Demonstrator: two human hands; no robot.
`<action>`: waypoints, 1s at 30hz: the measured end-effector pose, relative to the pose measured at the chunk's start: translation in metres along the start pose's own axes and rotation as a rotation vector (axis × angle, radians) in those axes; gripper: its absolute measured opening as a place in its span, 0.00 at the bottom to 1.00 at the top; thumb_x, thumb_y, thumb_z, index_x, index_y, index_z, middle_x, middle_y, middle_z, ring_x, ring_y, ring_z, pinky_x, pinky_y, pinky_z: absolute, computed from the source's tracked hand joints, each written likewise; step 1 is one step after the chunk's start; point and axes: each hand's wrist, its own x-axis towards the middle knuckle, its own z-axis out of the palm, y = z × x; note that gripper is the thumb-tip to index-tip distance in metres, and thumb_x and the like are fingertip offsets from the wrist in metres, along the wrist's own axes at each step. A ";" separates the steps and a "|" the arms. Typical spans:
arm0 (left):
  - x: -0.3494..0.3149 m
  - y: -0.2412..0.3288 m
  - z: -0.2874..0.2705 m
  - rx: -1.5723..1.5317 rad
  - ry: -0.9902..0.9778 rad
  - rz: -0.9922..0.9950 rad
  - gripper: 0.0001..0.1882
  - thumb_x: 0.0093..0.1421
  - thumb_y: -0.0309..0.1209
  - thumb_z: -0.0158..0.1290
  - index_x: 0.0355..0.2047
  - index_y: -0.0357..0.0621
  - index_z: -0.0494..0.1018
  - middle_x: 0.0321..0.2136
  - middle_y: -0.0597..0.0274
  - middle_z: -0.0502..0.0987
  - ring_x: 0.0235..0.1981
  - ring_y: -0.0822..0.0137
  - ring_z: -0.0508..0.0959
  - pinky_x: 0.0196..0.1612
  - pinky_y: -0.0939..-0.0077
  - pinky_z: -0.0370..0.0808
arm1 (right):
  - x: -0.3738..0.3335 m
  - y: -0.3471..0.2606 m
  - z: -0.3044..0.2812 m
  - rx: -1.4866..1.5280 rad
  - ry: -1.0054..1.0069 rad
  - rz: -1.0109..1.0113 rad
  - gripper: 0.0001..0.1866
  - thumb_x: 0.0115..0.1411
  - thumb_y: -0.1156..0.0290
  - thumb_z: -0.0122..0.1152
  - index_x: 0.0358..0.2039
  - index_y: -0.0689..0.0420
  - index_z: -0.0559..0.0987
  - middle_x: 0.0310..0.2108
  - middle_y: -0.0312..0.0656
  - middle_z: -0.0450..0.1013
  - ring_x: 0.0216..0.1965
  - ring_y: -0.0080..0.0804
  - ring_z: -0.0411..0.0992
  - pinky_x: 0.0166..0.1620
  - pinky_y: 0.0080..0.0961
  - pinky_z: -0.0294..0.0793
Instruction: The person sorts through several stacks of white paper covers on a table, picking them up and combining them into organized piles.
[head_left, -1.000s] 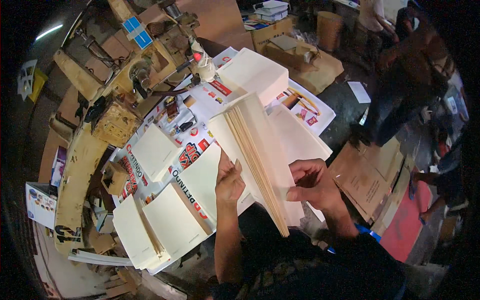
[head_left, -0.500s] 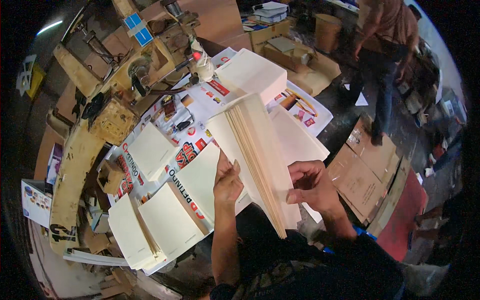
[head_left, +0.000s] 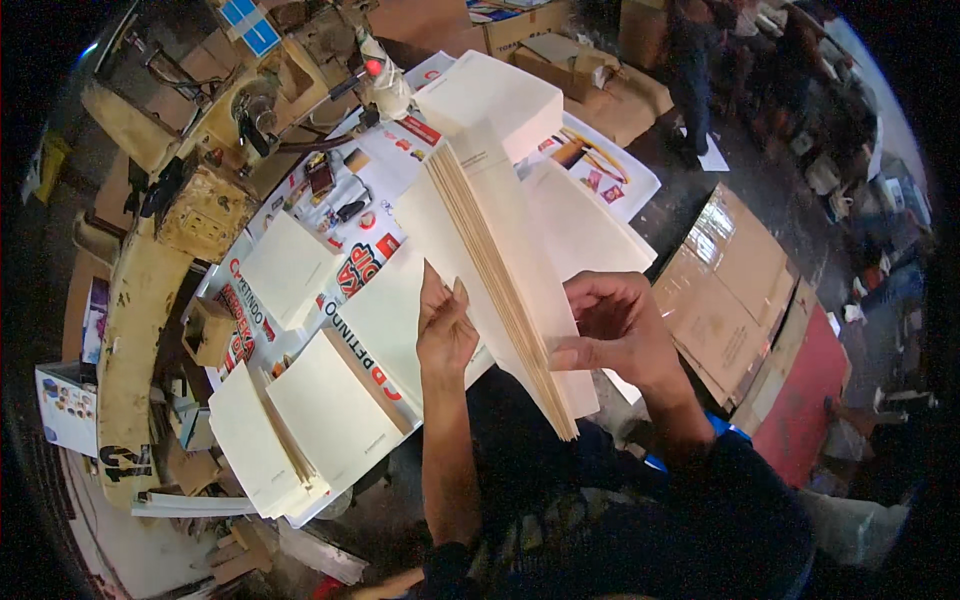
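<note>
A thick bundle of cream paper sheets (head_left: 470, 240) with several tan edges fanned along its side is held up at a slant in front of me. My right hand (head_left: 620, 335) grips its right side, with the thumb pressed on the near face and the fingers curled behind. My left hand (head_left: 446, 325) is pinched at the bundle's left edge; what its fingertips hold is partly hidden. Below and left, two cream stacks (head_left: 330, 400) lie side by side on the printed sheet covering the table. Another cream stack (head_left: 290, 268) lies farther back.
A tall cream stack (head_left: 490, 100) stands at the back, beside a wrapped bottle (head_left: 383, 85) with a red tip. A worn yellowish machine frame (head_left: 130, 350) curves along the left. Flattened cardboard (head_left: 720, 300) lies on the floor at right. People stand at the far right.
The whole view has shifted, so the table sits higher. The bundle is turned more edge-on, and my right thumb has moved closer to its tan edges.
</note>
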 end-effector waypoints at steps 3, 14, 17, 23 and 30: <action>-0.001 0.008 0.005 -0.084 -0.082 -0.093 0.42 0.60 0.16 0.48 0.69 0.40 0.40 0.65 0.48 0.57 0.64 0.57 0.63 0.66 0.61 0.62 | 0.000 0.003 -0.003 -0.033 -0.026 -0.030 0.20 0.46 0.80 0.75 0.41 0.63 0.79 0.34 0.39 0.80 0.34 0.21 0.77 0.42 0.19 0.77; -0.014 0.002 -0.006 -0.275 -0.013 -0.169 0.43 0.58 0.14 0.47 0.70 0.45 0.40 0.65 0.47 0.58 0.64 0.56 0.64 0.64 0.58 0.66 | -0.008 -0.010 0.018 -0.252 0.174 -0.079 0.28 0.57 0.79 0.62 0.58 0.65 0.67 0.41 0.44 0.77 0.41 0.23 0.74 0.45 0.19 0.72; -0.013 0.007 -0.004 -0.290 -0.006 -0.147 0.43 0.58 0.13 0.47 0.70 0.46 0.40 0.64 0.47 0.58 0.63 0.56 0.65 0.63 0.57 0.67 | -0.011 -0.032 0.034 -0.438 0.216 -0.090 0.28 0.58 0.79 0.61 0.59 0.65 0.66 0.44 0.45 0.74 0.45 0.27 0.73 0.51 0.25 0.71; -0.037 -0.007 0.021 0.058 0.133 0.060 0.29 0.68 0.44 0.43 0.64 0.41 0.56 0.57 0.53 0.68 0.56 0.60 0.71 0.53 0.64 0.74 | -0.012 -0.047 0.038 -0.785 -0.015 -0.268 0.18 0.57 0.72 0.66 0.48 0.63 0.76 0.36 0.41 0.78 0.38 0.26 0.76 0.40 0.25 0.75; -0.048 0.042 -0.016 -0.222 0.018 0.052 0.35 0.60 0.30 0.56 0.64 0.42 0.53 0.47 0.52 0.71 0.37 0.57 0.79 0.35 0.58 0.80 | 0.016 -0.090 -0.051 -0.545 0.544 -0.559 0.19 0.65 0.70 0.57 0.54 0.64 0.72 0.44 0.39 0.76 0.43 0.21 0.74 0.48 0.19 0.70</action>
